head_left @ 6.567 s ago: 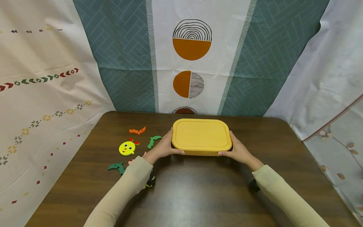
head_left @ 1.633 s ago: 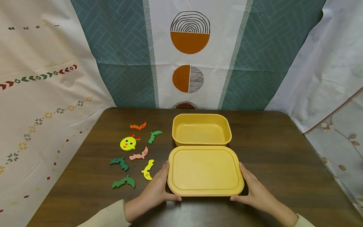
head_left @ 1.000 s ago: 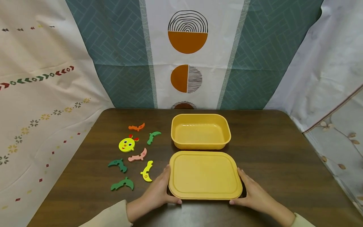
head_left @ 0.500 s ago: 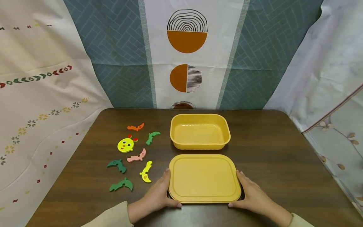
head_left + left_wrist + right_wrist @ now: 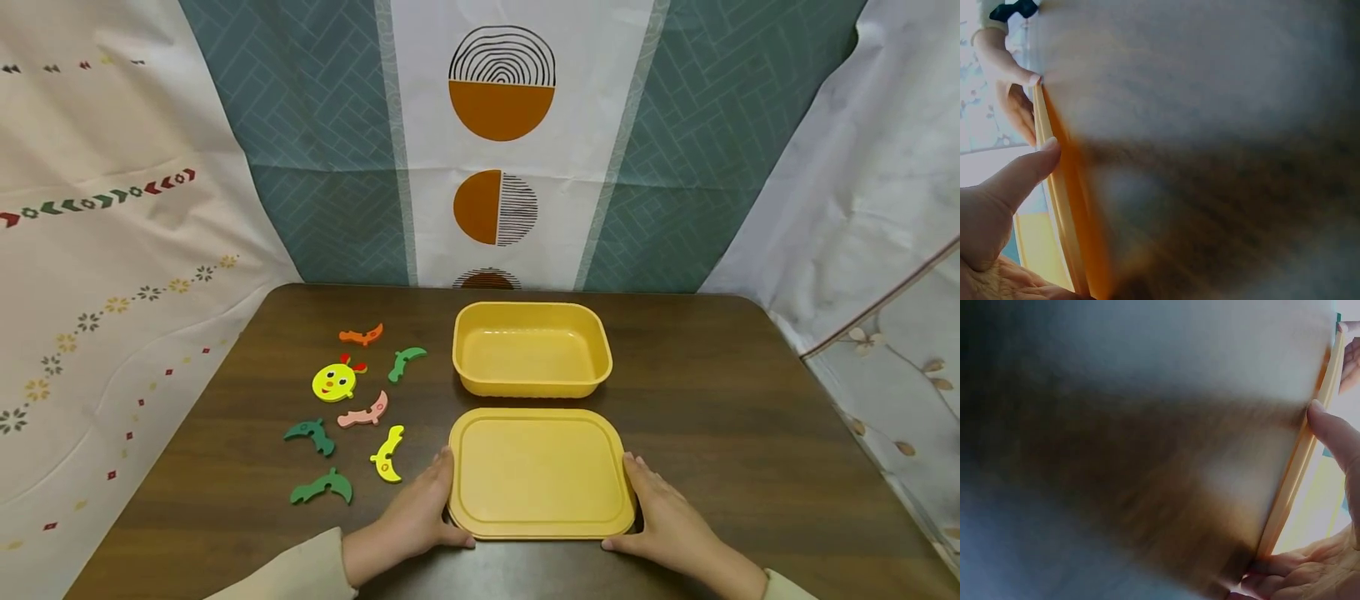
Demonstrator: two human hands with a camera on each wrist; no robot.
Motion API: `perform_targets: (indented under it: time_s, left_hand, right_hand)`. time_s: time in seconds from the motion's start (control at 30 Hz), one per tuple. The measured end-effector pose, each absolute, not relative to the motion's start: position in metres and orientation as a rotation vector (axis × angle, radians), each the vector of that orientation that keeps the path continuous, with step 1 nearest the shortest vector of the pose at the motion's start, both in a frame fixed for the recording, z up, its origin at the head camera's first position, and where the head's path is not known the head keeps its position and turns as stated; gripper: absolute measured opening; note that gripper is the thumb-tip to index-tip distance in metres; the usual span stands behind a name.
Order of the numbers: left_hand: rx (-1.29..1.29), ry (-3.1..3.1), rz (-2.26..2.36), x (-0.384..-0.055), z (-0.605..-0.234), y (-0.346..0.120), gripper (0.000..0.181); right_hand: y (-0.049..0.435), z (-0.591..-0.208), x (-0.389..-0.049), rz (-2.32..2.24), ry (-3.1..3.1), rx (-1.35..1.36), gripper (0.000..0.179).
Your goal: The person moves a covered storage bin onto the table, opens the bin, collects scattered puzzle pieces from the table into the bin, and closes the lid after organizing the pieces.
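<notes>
Backdrop: Patterned fabric (image 5: 330,150) hangs behind a dark wood bench (image 5: 712,400).
Lid (image 5: 542,473): Yellow, towards the bench's near edge; whether it rests on the wood is unclear.
Left grip (image 5: 420,512): Half closed on the lid's left end, thumb at its near rim.
Right grip (image 5: 663,517): Matching hold on the right end.
Change: Lid now off and drawn nearer, leaving the yellow box (image 5: 532,389) uncovered towards the far edge, its inside accessible.
Pieces: Smiling face (image 5: 334,383) and six curved shapes (image 5: 360,417) lie towards the left edge.
</notes>
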State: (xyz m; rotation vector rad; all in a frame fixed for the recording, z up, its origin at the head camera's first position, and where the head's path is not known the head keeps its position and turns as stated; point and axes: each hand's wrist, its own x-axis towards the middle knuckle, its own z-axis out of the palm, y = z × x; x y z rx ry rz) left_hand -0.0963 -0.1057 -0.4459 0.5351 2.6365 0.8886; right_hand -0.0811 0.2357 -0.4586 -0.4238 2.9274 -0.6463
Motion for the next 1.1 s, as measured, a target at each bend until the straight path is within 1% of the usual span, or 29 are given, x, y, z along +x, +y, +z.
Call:
perform_targets:
  time_s: [0.3,0.57,1.1]
  left_hand:
    - [0.591,2.717,0.708,-0.1007,-0.4412,-0.1016,0.112]
    - [0.586,2.736,0.609,-0.0992,-0.4405,-0.0978,0.108]
    - [0.616,2.741,0.615,-0.0961,-0.4433,-0.1,0.104]
  right_hand:
    - [0.2346,-0.4576,-0.08,-0.624,2.938,-0.42,0.117]
    - [0.2324,-0.4589,-0.078,-0.561,2.97,-0.445,0.114]
    - [0.2321,-0.4609,-0.0782,-0.579,2.921,-0.454,0.117]
